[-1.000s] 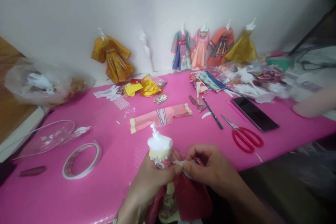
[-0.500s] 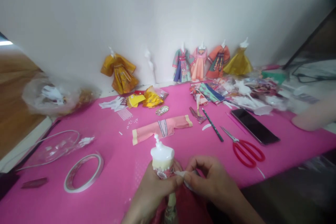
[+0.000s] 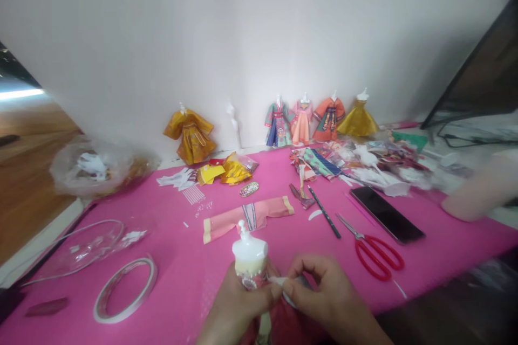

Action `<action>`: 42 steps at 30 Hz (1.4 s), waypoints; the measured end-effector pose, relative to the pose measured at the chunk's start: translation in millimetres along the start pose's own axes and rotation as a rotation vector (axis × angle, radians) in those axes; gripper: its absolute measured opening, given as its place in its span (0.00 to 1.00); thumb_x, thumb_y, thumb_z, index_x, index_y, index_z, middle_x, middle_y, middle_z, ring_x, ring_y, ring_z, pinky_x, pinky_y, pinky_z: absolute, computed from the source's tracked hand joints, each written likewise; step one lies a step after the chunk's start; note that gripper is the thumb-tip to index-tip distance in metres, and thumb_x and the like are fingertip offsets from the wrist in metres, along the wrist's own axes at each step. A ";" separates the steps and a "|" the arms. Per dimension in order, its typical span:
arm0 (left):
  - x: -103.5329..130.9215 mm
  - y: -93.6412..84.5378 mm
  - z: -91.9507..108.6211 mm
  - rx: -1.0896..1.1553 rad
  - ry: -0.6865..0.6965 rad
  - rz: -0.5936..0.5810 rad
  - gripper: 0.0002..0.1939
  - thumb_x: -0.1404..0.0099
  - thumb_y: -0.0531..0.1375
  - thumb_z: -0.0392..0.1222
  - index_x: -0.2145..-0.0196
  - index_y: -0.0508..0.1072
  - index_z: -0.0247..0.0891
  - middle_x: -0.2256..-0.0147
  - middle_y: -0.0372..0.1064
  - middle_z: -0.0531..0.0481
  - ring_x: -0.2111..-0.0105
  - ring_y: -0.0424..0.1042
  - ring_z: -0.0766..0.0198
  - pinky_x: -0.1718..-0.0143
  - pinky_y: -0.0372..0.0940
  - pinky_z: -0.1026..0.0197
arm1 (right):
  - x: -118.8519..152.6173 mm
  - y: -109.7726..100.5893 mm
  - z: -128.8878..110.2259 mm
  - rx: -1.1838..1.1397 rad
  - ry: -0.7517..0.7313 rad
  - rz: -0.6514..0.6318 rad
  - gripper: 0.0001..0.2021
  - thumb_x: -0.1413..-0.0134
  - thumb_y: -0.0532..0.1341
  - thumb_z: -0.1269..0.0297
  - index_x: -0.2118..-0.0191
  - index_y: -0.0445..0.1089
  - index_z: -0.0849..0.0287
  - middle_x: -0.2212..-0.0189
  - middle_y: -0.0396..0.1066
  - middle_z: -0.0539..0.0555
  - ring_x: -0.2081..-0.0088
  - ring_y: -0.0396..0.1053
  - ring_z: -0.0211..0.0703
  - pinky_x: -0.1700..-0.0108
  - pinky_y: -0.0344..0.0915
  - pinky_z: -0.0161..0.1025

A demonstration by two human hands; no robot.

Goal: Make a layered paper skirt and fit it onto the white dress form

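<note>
My left hand (image 3: pixel 240 299) wraps round the body of a small white mannequin (image 3: pixel 250 250) near the table's front edge. Cream cloth and a beaded trim cover its chest below the bare white shoulders. Beside it my right hand (image 3: pixel 324 285) pinches a narrow white strip (image 3: pixel 279 281) between thumb and forefinger, close to my left thumb. Red fabric (image 3: pixel 283 321) hangs below both hands. Straight ahead of the mannequin, a pink doll jacket (image 3: pixel 265 215) with cream cuffs lies flat on the pink table (image 3: pixel 174 259).
Red-handled scissors (image 3: pixel 376 253), a black phone (image 3: pixel 386 214) and a pencil (image 3: pixel 325 212) lie to the right. A tape roll (image 3: pixel 150 280) lies left. Several dressed mannequins (image 3: pixel 279 121) stand along the wall, with packets and fabric scraps (image 3: pixel 319 161) before them.
The camera view has tilted up a little, so everything sits lower in the picture. Both hands keep their hold on the mannequin and the white strip, with hardly any movement.
</note>
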State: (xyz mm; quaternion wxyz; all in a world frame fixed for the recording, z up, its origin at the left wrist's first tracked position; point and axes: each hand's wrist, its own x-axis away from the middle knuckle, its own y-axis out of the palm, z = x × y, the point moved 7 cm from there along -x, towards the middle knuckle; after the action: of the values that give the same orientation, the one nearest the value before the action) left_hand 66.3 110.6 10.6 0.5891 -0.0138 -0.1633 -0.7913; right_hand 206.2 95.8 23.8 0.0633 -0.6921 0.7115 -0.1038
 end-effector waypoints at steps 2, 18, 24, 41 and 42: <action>0.7 0.1 -1.4 0.014 -0.003 0.008 0.12 0.51 0.69 0.44 0.77 0.70 0.37 0.79 0.63 0.56 0.77 0.61 0.66 0.73 0.56 0.62 | -0.8 -0.4 -0.3 -0.012 -0.012 -0.001 0.04 0.55 0.63 0.67 0.77 0.71 0.60 0.78 0.68 0.48 0.71 0.65 0.40 0.68 0.61 0.34; 3.5 -10.8 -6.1 0.043 -0.010 0.068 0.13 0.51 0.69 0.45 0.75 0.70 0.37 0.78 0.65 0.54 0.74 0.64 0.63 0.71 0.58 0.61 | 1.3 6.0 -2.6 -0.217 0.055 -0.106 0.10 0.54 0.65 0.59 0.73 0.73 0.62 0.77 0.71 0.50 0.72 0.68 0.40 0.70 0.64 0.35; 1.2 -19.8 -2.9 0.014 0.011 0.128 0.15 0.54 0.69 0.46 0.80 0.67 0.38 0.80 0.59 0.56 0.77 0.58 0.66 0.74 0.55 0.63 | 1.6 -14.3 -17.3 -0.063 -0.165 0.047 0.04 0.51 0.62 0.66 0.68 0.72 0.60 0.67 0.75 0.54 0.62 0.72 0.46 0.60 0.68 0.39; 4.7 -11.9 -9.6 -0.017 -0.049 0.054 0.11 0.51 0.69 0.45 0.73 0.73 0.39 0.78 0.66 0.54 0.77 0.66 0.65 0.74 0.61 0.62 | 29.8 -2.1 -56.6 0.463 -0.626 0.140 0.07 0.47 0.59 0.74 0.73 0.71 0.58 0.74 0.68 0.51 0.69 0.64 0.43 0.66 0.55 0.41; 4.7 -10.9 -9.2 -0.018 -0.051 0.050 0.11 0.51 0.69 0.45 0.73 0.73 0.39 0.78 0.67 0.54 0.77 0.66 0.65 0.74 0.61 0.63 | 30.0 -2.3 -56.6 0.461 -0.626 0.138 0.07 0.47 0.60 0.74 0.73 0.71 0.58 0.74 0.68 0.51 0.69 0.64 0.43 0.66 0.54 0.41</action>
State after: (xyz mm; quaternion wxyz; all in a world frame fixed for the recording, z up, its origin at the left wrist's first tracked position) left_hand 56.3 106.4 0.2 0.6042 -0.0432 -0.1706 -0.7772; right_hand 194.2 69.2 80.9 0.4380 -0.6085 0.6605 -0.0403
